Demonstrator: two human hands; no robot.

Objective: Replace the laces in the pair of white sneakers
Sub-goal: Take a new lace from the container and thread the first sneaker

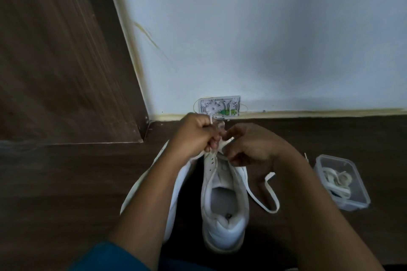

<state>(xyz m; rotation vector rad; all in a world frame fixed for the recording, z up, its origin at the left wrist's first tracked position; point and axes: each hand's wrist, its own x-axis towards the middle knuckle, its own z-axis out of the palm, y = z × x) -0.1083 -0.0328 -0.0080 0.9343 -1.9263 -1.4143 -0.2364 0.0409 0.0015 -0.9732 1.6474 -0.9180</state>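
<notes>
Two white sneakers stand side by side on the dark wood floor, heels toward me. The right sneaker (pixel 224 207) is in full view; the left sneaker (pixel 176 187) is mostly hidden under my left forearm. My left hand (pixel 196 136) grips a white lace end that pokes up from its fist above the right sneaker's front eyelets. My right hand (pixel 248 145) pinches the lace close beside it. The white lace (pixel 271 198) trails from under my right hand and loops on the floor to the right.
A clear plastic container (pixel 350 196) holding coiled white laces sits on the floor at the right. A white wall box (pixel 218 106) with a green part is mounted low on the wall ahead. A brown wooden panel (pixel 66 61) stands at the left.
</notes>
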